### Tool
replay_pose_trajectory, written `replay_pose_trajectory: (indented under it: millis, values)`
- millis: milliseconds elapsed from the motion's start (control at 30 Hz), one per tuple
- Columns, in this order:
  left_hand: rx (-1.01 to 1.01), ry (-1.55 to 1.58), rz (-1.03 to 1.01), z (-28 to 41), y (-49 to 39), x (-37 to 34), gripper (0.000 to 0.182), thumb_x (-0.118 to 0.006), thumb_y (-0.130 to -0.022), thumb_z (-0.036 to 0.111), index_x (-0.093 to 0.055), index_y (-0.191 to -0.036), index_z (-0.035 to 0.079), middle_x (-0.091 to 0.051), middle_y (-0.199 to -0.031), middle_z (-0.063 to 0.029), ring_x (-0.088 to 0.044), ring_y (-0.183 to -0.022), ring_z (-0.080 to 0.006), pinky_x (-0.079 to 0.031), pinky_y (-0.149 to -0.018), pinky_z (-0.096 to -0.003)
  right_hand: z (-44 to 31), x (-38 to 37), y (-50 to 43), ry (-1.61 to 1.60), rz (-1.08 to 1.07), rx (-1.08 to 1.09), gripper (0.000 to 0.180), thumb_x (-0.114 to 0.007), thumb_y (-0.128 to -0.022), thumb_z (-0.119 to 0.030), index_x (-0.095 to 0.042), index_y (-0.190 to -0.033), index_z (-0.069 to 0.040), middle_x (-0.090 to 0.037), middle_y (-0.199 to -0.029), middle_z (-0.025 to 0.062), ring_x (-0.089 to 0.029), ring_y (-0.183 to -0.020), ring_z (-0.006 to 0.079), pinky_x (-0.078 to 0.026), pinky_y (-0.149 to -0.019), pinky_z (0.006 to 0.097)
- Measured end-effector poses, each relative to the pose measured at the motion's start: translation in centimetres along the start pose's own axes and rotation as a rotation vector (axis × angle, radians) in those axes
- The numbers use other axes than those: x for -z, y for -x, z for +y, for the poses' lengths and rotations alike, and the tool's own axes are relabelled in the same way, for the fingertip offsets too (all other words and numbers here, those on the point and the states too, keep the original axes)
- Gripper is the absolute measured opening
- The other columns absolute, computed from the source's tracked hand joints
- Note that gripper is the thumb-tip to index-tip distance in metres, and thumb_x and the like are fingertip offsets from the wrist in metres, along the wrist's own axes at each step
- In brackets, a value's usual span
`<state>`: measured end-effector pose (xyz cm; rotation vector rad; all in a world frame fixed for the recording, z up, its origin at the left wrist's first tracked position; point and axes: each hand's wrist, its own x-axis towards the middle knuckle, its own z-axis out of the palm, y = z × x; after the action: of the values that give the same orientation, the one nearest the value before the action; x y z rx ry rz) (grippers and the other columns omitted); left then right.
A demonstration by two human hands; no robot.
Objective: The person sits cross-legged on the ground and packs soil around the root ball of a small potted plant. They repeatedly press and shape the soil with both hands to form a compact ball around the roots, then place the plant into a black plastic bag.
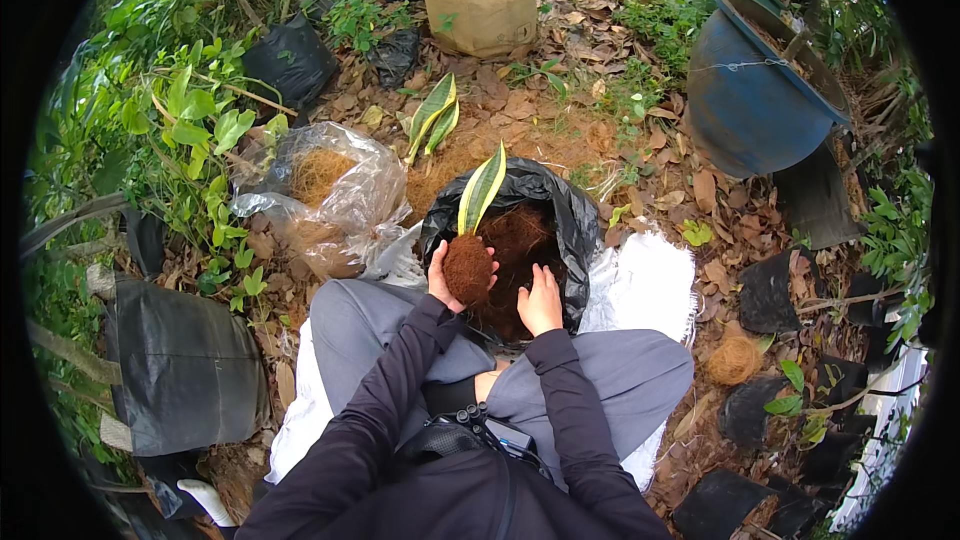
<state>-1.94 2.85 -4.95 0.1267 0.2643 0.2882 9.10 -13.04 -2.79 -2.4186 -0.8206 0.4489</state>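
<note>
My left hand (444, 279) holds a brown ball of coir or potting mix (466, 270), its fingers curled around the sides. A snake plant leaf (482, 191) with yellow edges stands upright out of the ball. My right hand (541, 301) is over the dark mix (517, 292) inside a black plastic bag (576, 221), fingers a little apart, holding nothing that shows. Its fingertips may touch the mix; I cannot tell. More snake plant leaves (433, 116) lie beyond the bag on the ground. A clear plastic bag (360, 180) with coir fibre sits to the left.
A white woven sack (641, 285) lies under my crossed legs. A blue pot (742, 97) leans at the upper right, and a beige grow bag (480, 15) stands ahead. Black grow bags (187, 367) line both sides. A fibre ball (734, 360) rests at right among dry leaves.
</note>
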Motion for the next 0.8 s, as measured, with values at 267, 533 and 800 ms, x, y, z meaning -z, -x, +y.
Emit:
replay_pose_trajectory:
  millis: [267,533,800]
  values:
    - [-0.014,0.079,-0.124,-0.9,0.4,0.8,0.071,-0.055,-0.086,0.063,-0.048,-0.137,0.013,-0.059,-0.128,-0.0159,-0.061,-0.11,-0.0362,-0.051,-0.091,-0.0519,-1.0,-3.5,4.6,0.281,-0.33,0.01,0.066,-0.062,-0.088,-0.03,-0.038,-0.145,-0.007,-0.032,-0.152,0.0196,-0.031,-0.141,0.0399,-0.035,-0.102,0.068]
    - [-0.067,0.132,-0.127,-1.3,0.6,0.3,0.069,-0.054,-0.089,0.064,-0.05,-0.135,0.012,-0.059,-0.127,-0.015,-0.061,-0.11,-0.0359,-0.051,-0.092,-0.0506,-0.2,-3.8,5.6,0.447,-0.229,0.052,0.036,-0.061,-0.08,-0.011,-0.062,-0.116,-0.005,-0.06,-0.116,0.0192,-0.063,-0.099,0.038,-0.055,-0.081,0.0445]
    - [-0.187,0.037,0.151,-1.6,0.4,-4.4,0.054,-0.057,-0.09,0.055,-0.058,-0.12,0.01,-0.067,-0.106,-0.0111,-0.067,-0.095,-0.0291,-0.055,-0.082,-0.0454,-0.3,3.3,1.4,-0.768,-0.399,-0.318,0.018,-0.067,-0.086,-0.003,-0.064,-0.104,-0.002,-0.065,-0.093,0.0049,-0.065,-0.088,0.0155,-0.057,-0.078,0.0303]
